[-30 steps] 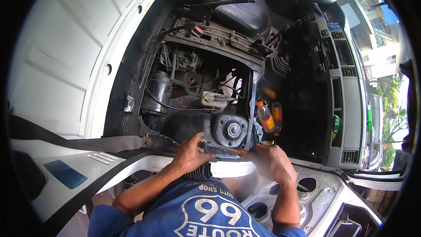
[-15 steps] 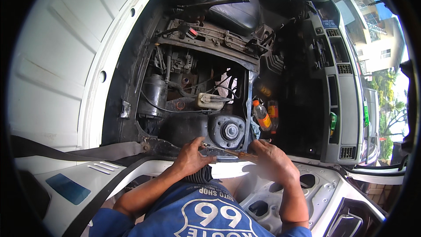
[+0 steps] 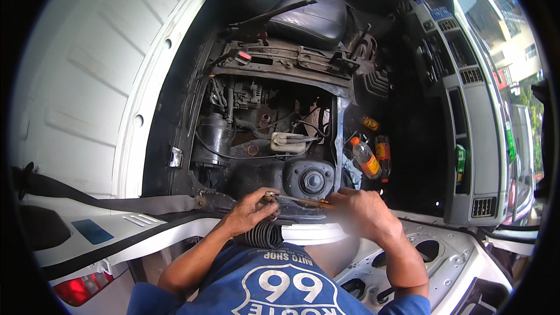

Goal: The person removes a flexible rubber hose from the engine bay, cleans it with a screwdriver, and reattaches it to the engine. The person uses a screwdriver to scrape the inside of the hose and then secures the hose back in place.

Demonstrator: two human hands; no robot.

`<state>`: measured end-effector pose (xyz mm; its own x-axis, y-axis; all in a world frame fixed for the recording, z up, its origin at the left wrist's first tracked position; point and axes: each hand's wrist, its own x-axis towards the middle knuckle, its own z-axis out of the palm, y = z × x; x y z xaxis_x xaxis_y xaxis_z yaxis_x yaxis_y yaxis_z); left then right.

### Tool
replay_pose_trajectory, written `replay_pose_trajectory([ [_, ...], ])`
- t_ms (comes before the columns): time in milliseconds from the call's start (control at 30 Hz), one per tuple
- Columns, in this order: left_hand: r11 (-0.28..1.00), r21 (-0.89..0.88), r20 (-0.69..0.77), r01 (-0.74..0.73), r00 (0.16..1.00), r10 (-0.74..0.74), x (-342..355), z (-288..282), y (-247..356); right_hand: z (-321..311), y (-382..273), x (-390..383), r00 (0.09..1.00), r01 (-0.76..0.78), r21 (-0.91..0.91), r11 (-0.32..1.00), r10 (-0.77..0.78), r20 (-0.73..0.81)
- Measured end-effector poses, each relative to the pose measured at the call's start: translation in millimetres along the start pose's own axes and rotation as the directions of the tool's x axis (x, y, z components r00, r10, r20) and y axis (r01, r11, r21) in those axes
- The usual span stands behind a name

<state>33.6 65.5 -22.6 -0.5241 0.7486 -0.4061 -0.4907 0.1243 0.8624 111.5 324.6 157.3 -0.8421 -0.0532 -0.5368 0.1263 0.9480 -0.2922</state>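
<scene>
My left hand (image 3: 249, 213) pinches a hose clamp (image 3: 273, 197), a small metal band with a screw, partly covered by the fingers. The thin shaft of a screwdriver (image 3: 302, 200) runs from that clamp to my right hand (image 3: 364, 213). Its amber handle sits inside my right fist, which is smeared by motion. Below the left hand, a black corrugated hose (image 3: 262, 235) lies against my blue shirt. Both hands are at the near edge of an open engine bay, just in front of a black round mount (image 3: 312, 182).
In the bay are a black canister (image 3: 214, 140) and a pale plastic reservoir (image 3: 288, 143). Drink bottles (image 3: 366, 158) lie on the floor to the right, beside the dashboard (image 3: 475, 157). A seat belt (image 3: 146, 202) crosses at left. The door panel (image 3: 420, 251) is near right.
The view has shifted slightly, so the bay sits a little to the right and lower. Both hands keep hold of the clamp and screwdriver; more of the clamp's loop and the corrugated hose shows.
</scene>
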Motion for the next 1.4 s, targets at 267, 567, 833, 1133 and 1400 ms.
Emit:
replay_pose_trajectory([
  [267, 0.994, -0.018, 0.021, -0.107, 0.994, 0.107, -15.4, 12.0, 9.8, 10.0, 42.9, 3.7, 0.987, 0.159, 0.299, 0.941, -0.154, -0.040],
  [567, 0.905, 0.410, 0.022, -0.116, 0.993, 0.118, -16.6, 23.6, 31.8, -21.6, 43.7, 10.7, 0.963, 0.005, 0.315, 0.949, -0.090, 0.256],
  [833, 0.914, 0.376, 0.068, -0.155, 0.988, 0.139, -10.2, 6.8, 15.6, -3.9, 9.5, -5.1, 0.939, 0.230, -0.124, 0.965, -0.254, -0.233],
  [1133, 0.913, 0.379, 0.039, -0.151, 0.988, 0.148, -11.9, -1.5, -2.0, 29.5, -2.1, -5.5, 0.804, 0.208, -0.423, 0.882, -0.400, -0.439],
  [1400, 0.879, 0.426, 0.079, -0.212, 0.977, 0.198, -9.5, 5.1, -0.5, 6.2, -9.7, -14.3, 0.979, -0.156, -0.092, 0.983, 0.166, 0.118],
])
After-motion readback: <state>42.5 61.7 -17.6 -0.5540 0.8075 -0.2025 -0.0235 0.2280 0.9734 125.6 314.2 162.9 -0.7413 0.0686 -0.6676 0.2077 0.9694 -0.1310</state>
